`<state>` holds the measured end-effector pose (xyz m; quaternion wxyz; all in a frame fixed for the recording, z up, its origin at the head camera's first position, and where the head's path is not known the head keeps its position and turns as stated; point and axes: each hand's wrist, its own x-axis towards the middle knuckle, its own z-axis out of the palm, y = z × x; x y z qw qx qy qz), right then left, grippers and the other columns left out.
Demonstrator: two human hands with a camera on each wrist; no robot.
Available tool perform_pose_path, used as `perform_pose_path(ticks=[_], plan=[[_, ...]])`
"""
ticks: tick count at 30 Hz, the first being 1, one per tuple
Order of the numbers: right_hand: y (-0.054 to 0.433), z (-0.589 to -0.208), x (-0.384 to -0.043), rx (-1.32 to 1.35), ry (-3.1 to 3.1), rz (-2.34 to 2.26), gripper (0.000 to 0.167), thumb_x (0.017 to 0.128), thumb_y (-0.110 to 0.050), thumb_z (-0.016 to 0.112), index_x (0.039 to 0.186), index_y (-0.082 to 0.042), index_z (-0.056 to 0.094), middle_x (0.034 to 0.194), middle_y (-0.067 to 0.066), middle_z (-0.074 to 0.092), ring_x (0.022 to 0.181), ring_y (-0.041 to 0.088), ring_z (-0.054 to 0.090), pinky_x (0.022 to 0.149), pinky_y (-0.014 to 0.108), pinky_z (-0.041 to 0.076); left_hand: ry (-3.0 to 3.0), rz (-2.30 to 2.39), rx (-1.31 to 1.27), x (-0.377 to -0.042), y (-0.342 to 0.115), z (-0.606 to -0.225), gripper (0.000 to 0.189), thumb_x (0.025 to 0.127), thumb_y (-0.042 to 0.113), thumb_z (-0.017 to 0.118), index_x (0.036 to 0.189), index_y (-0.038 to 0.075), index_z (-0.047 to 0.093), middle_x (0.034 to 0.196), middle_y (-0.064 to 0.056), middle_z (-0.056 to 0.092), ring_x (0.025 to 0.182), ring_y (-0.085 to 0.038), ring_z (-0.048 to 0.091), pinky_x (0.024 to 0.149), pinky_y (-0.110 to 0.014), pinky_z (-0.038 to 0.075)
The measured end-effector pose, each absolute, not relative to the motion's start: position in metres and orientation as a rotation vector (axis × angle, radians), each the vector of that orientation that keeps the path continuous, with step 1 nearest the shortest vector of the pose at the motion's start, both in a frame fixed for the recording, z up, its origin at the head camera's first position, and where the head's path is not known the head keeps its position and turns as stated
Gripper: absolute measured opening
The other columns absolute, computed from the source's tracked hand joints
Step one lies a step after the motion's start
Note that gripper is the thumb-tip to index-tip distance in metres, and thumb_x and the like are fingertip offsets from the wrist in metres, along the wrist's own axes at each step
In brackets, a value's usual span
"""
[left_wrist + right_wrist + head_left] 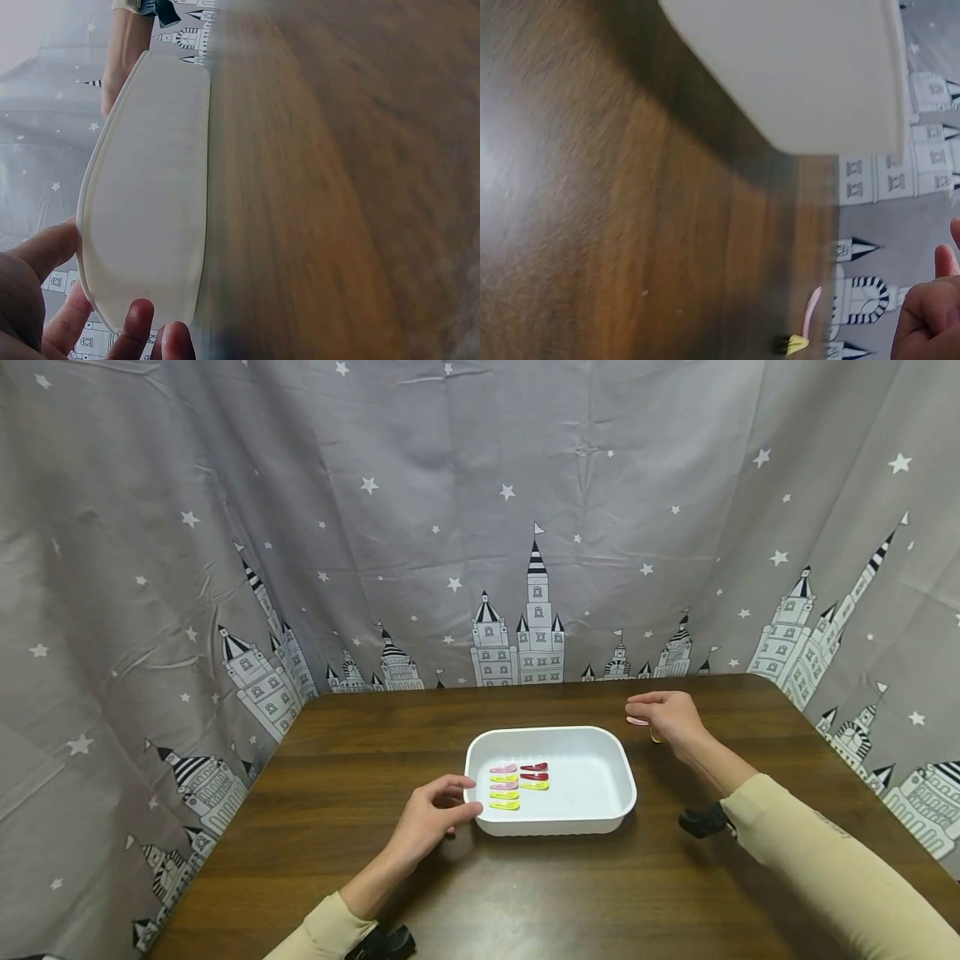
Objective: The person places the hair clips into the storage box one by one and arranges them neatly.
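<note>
A white tray (555, 827) stands on the table with several hair clips in it. Pink and yellow clips (504, 795) line its left side; beside them lie two red clips (534, 776) above a yellow one. My left hand (427, 817) rests at the tray's left end, thumb and index finger touching the rim, other fingers low by the outer wall. To the right of the tray, my right hand (667, 717) hovers with bent fingers above a pink clip (811, 311) and a yellow clip (797, 344) on the table. Whether its fingertips hold anything is unclear.
The brown wooden table (360, 760) reaches back to a grey curtain (420, 510) printed with castles and stars. Black wrist devices are strapped at the left sleeve (330, 927) and the right sleeve (795, 835).
</note>
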<state>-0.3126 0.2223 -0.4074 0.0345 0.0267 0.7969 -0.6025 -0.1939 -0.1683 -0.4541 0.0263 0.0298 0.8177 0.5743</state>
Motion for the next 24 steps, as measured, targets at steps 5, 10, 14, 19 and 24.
perform_pose_path(ticks=[5,10,14,19,24], plan=[[0.232,-0.417,-0.314,0.147,2.471,-1.861,0.041,0.096,-0.016,0.067,0.128,0.009,0.061,0.069,-0.014,0.062,0.044,0.003,0.034,0.043,0.022,0.030,2.531,1.774,0.094,-0.194,-0.168,-0.454,0.038,0.082,0.024,0.084,0.115,0.010,0.071,0.104,-0.009,0.069,0.089,-0.022,0.062,0.062,-0.034,0.055],[0.239,-0.426,-0.315,0.227,2.510,-1.870,0.043,0.093,-0.020,0.071,0.125,0.008,0.063,0.070,-0.010,0.060,0.043,0.004,0.034,0.043,0.022,0.033,2.534,1.774,0.092,-0.193,-0.168,-0.452,0.036,0.083,0.022,0.084,0.114,0.010,0.071,0.103,-0.009,0.069,0.088,-0.022,0.062,0.062,-0.035,0.055],[0.244,-0.431,-0.314,0.277,2.535,-1.901,0.044,0.092,-0.020,0.072,0.124,0.009,0.064,0.072,-0.011,0.060,0.041,0.003,0.035,0.043,0.022,0.035,2.535,1.772,0.094,-0.193,-0.168,-0.452,0.035,0.083,0.022,0.083,0.114,0.010,0.071,0.104,-0.009,0.069,0.088,-0.021,0.062,0.062,-0.035,0.054],[0.248,-0.439,-0.312,0.285,2.517,-1.919,0.045,0.092,-0.018,0.071,0.126,0.011,0.061,0.060,-0.012,0.053,0.040,0.003,0.035,0.041,0.022,0.033,2.530,1.771,0.099,-0.193,-0.168,-0.452,0.036,0.083,0.024,0.084,0.114,0.012,0.072,0.105,-0.009,0.069,0.089,-0.021,0.062,0.062,-0.035,0.054],[0.251,-0.447,-0.310,0.348,2.529,-1.909,0.044,0.091,-0.016,0.071,0.125,0.012,0.062,0.053,-0.013,0.049,0.041,0.003,0.035,0.040,0.022,0.033,2.523,1.775,0.108,-0.192,-0.169,-0.451,0.037,0.082,0.025,0.084,0.115,0.012,0.072,0.106,-0.009,0.070,0.089,-0.021,0.062,0.062,-0.035,0.054]])
